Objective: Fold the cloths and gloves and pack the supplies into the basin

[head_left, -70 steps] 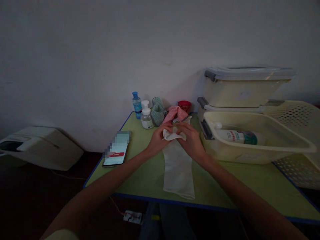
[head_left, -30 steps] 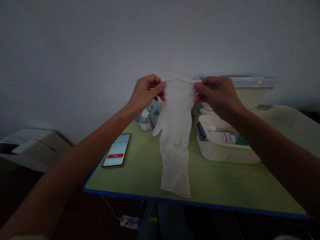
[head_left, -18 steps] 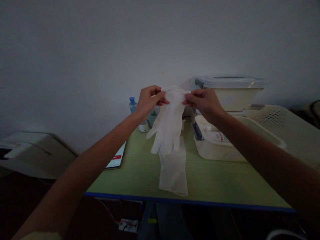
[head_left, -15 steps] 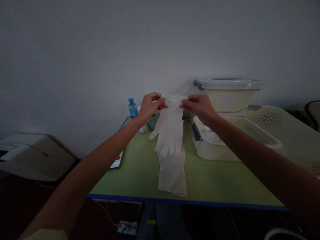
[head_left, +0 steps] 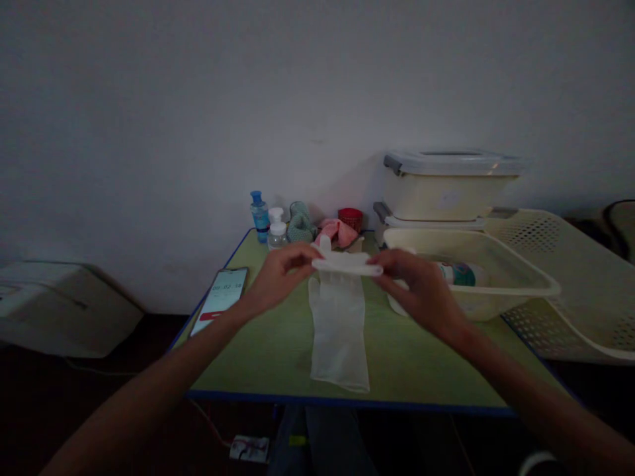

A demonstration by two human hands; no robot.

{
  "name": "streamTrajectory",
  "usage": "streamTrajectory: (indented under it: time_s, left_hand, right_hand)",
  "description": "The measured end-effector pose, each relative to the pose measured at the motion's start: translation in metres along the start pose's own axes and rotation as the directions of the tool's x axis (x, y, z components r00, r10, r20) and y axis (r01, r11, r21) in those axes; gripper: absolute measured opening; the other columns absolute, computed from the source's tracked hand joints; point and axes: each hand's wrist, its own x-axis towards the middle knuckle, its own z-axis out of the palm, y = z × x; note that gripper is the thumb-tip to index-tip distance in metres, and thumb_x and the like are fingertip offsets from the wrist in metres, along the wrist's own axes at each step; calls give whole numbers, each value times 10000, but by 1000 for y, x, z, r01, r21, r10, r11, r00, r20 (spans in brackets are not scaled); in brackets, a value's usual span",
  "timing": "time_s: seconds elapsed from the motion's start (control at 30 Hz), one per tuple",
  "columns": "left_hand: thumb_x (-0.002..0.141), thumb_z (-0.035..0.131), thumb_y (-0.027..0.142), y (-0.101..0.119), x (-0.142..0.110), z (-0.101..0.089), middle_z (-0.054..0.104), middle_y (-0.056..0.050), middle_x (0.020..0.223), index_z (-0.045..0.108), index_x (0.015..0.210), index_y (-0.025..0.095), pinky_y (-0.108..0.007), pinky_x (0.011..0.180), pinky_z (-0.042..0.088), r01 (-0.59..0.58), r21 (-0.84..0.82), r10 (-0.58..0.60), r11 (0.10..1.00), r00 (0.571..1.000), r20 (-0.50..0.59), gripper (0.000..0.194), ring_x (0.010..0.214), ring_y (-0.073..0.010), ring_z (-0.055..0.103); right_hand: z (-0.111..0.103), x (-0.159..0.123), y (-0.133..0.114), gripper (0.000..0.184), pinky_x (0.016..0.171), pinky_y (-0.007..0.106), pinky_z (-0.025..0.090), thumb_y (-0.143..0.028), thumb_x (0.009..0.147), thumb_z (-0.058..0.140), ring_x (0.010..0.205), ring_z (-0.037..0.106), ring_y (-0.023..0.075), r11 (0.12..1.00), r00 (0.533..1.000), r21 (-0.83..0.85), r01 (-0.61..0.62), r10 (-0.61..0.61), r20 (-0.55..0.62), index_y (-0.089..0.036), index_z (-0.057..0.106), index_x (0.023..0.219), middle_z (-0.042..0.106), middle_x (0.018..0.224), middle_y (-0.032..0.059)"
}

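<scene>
A white glove (head_left: pixel 347 264) is stretched by its cuff between my two hands, low over the table, its fingers pointing away from me. My left hand (head_left: pixel 282 272) pinches the cuff's left end. At the right end, my right hand (head_left: pixel 414 281) grips the cuff between thumb and fingers. Beneath and nearer to me, a second white glove (head_left: pixel 340 334) lies flat on the green table (head_left: pixel 417 363), cuff toward the front edge. The held glove covers its far part.
Left on the table lies a phone (head_left: pixel 221 297). Along the wall stand a blue bottle (head_left: pixel 259 218), a pump bottle (head_left: pixel 276 231), a green cloth (head_left: pixel 300 223), a pink cloth (head_left: pixel 338 233) and a red container (head_left: pixel 350 218). Cream bins (head_left: pixel 449 195) and a perforated basket (head_left: pixel 585 284) are at right.
My hands lifted the glove by its cuff, so it hung upright with fingers down. They have since lowered it, and the glove now lies nearly level, fingers away from me.
</scene>
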Motion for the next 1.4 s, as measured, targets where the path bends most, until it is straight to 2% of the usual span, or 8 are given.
streamTrajectory:
  time_s: [0.13, 0.3, 0.43, 0.53, 0.8, 0.93, 1.17, 1.4]
  left_hand:
    - [804, 521, 138, -29, -81, 26, 652, -73, 839, 629, 758, 128, -267, 736, 489, 79, 115, -105, 990, 965, 239, 118, 809, -145, 617]
    - [784, 467, 45, -38, -117, 36, 621, -84, 1010, 629, 882, 153, -273, 825, 480, 30, 309, -139, 951, 932, 336, 217, 944, -146, 592]
    - [801, 416, 26, -30, -122, 33, 597, -98, 1085, 587, 1045, 161, -271, 870, 470, -101, 361, -48, 927, 923, 381, 327, 1004, -138, 570]
    - [818, 390, 25, -24, -124, 33, 609, -93, 1055, 599, 1014, 158, -242, 847, 474, -143, 331, -4, 933, 914, 405, 316, 974, -125, 582]
    - [802, 406, 41, -16, -127, 32, 629, -94, 1042, 588, 1035, 143, -266, 877, 458, -69, 349, -81, 935, 913, 399, 313, 991, -147, 573]
    - [841, 463, 138, -16, -127, 36, 634, -84, 951, 620, 868, 151, -257, 803, 471, -89, 353, -55, 931, 925, 376, 160, 877, -141, 596]
    - [870, 444, 166, -15, -127, 45, 574, -24, 751, 568, 809, 146, -200, 649, 435, 82, 339, -183, 937, 943, 277, 140, 697, -106, 548]
    - [853, 404, 87, -15, -123, 44, 528, -20, 756, 611, 856, 183, -220, 610, 407, -230, 537, -27, 812, 904, 427, 228, 673, -119, 514]
  right_hand:
    - [34, -80, 14, 135, 696, 259, 501, -43, 752, 528, 787, 620, 153, 1000, 977, 22, -1, -4, 215, -174, 563, 744, 642, 833, 55]
    - [49, -112, 16, 163, 734, 268, 498, -21, 747, 518, 821, 609, 152, 992, 942, 1, -123, 117, 315, -179, 555, 766, 631, 878, 59]
    - [49, -117, 13, 190, 749, 287, 498, -21, 742, 506, 838, 602, 164, 992, 947, -6, -130, 125, 295, -186, 555, 821, 626, 890, 63]
    - [49, -122, 10, 186, 730, 275, 497, -47, 777, 485, 820, 601, 156, 994, 955, 36, -101, 87, 284, -191, 547, 877, 625, 877, 58]
    - [49, -133, 9, 142, 643, 232, 470, -70, 813, 431, 710, 592, 125, 980, 939, 64, -191, 163, 302, -205, 474, 803, 616, 785, 19]
    - [47, -129, 4, 170, 633, 236, 461, -56, 816, 391, 700, 576, 129, 977, 932, 64, -201, 171, 318, -201, 469, 777, 595, 767, 25]
    - [40, -120, -7, 277, 683, 242, 464, 27, 725, 377, 788, 576, 139, 981, 934, 76, -177, 143, 327, -174, 555, 795, 577, 855, 62]
    - [41, -119, -15, 337, 711, 263, 484, 49, 706, 366, 795, 593, 149, 978, 909, -34, -208, 206, 361, -161, 614, 795, 574, 896, 80]
